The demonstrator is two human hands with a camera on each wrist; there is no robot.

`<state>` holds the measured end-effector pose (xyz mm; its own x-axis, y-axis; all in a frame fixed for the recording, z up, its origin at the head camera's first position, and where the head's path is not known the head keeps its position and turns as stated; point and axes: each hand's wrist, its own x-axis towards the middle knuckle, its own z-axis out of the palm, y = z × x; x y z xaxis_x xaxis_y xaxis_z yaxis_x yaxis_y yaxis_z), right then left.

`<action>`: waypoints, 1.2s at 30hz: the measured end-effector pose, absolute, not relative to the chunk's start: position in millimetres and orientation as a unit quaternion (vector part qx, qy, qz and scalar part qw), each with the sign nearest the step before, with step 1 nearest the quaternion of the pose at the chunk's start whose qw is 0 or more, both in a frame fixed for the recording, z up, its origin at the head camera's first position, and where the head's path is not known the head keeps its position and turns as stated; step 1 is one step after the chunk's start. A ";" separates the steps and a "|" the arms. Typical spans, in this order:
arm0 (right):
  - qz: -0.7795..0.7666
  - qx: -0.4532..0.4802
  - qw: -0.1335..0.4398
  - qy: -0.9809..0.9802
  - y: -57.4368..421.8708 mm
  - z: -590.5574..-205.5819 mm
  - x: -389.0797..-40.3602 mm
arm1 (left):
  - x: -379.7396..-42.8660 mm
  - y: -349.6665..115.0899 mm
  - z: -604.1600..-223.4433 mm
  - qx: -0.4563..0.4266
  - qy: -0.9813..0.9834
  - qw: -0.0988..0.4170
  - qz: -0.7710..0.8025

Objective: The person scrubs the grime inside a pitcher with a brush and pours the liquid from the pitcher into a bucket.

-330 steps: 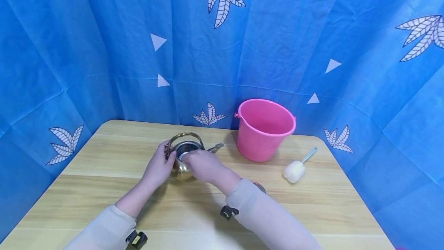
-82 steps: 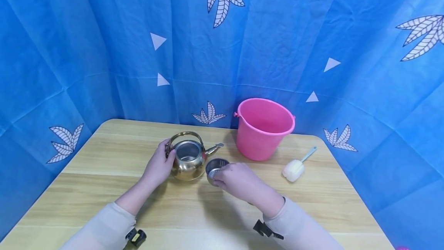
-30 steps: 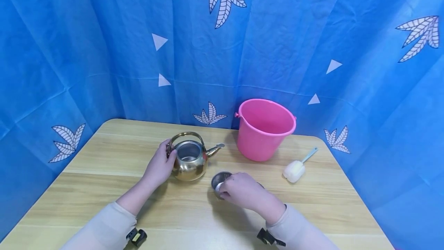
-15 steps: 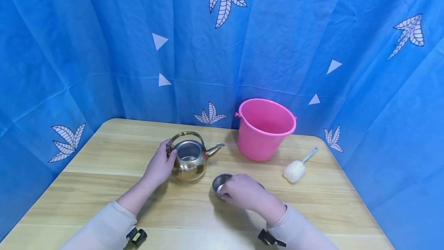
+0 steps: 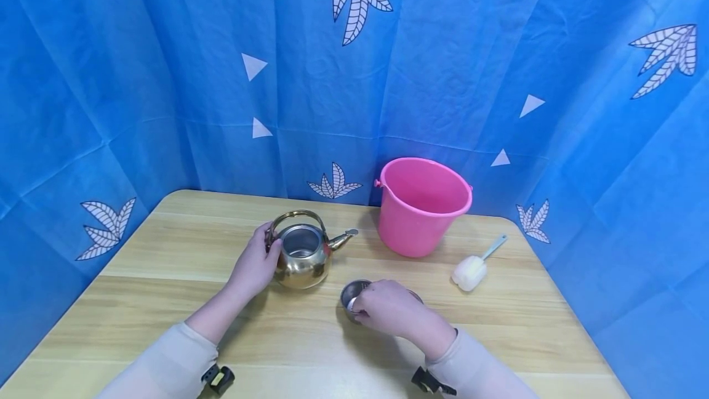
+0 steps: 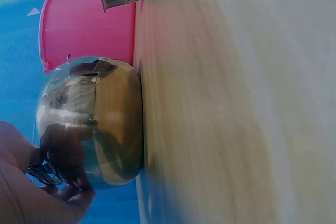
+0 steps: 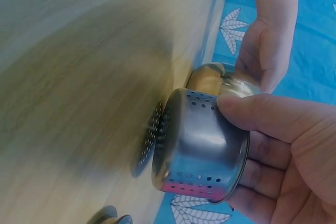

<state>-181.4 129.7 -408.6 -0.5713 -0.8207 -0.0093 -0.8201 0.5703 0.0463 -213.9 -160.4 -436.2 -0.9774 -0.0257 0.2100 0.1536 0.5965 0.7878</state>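
A brass-coloured teapot (image 5: 301, 271) stands upright on the table, its mouth uncovered and its spout pointing right. My left hand (image 5: 256, 265) grips the lower left end of its arched handle. To the right and nearer me, my right hand (image 5: 389, 308) holds a metal tea strainer (image 5: 349, 294) by its wall. The right wrist view shows the thumb on the outside of the perforated strainer (image 7: 207, 140) and the other fingers at its rim. Its holed base is close over the table, above its own reflection. In the left wrist view, the teapot (image 6: 113, 129) rests on the tabletop.
A pink bucket (image 5: 415, 236) stands at the back, right of the spout. A white sponge brush (image 5: 469, 273) with a light blue handle lies on the right. A small round metal thing (image 5: 415, 295) is mostly hidden behind my right hand. Blue curtain (image 5: 343, 97) surrounds the table.
My right hand went from inside the teapot's mouth to its right, bringing out the strainer, then lowered it toward me; in the last second it barely shifted. My left hand has stayed on the handle.
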 end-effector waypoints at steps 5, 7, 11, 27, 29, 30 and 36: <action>-0.020 0.454 -0.007 -0.891 129.6 -408.2 -180.3 | -213.9 -160.5 -436.0 -0.034 -0.888 0.097 -0.447; -0.021 0.452 -0.013 -0.892 129.1 -407.9 -179.6 | -214.0 -160.6 -435.9 -0.033 -0.889 0.097 -0.447; -0.021 0.449 -0.029 -0.893 128.4 -407.8 -178.4 | -214.3 -160.8 -436.1 -0.033 -0.889 0.097 -0.447; -0.038 0.456 -0.031 -0.888 129.2 -411.4 -178.7 | -214.2 -160.8 -434.8 -0.032 -0.890 0.093 -0.445; -0.034 0.455 -0.036 -0.889 129.1 -411.1 -178.8 | -214.3 -160.8 -434.7 -0.031 -0.890 0.093 -0.445; -0.031 0.454 -0.039 -0.890 129.1 -410.9 -178.9 | -214.3 -160.8 -434.7 -0.030 -0.890 0.093 -0.444; -0.013 0.446 -0.050 -0.893 129.9 -407.6 -179.2 | -214.4 -160.5 -435.1 -0.032 -0.890 0.096 -0.444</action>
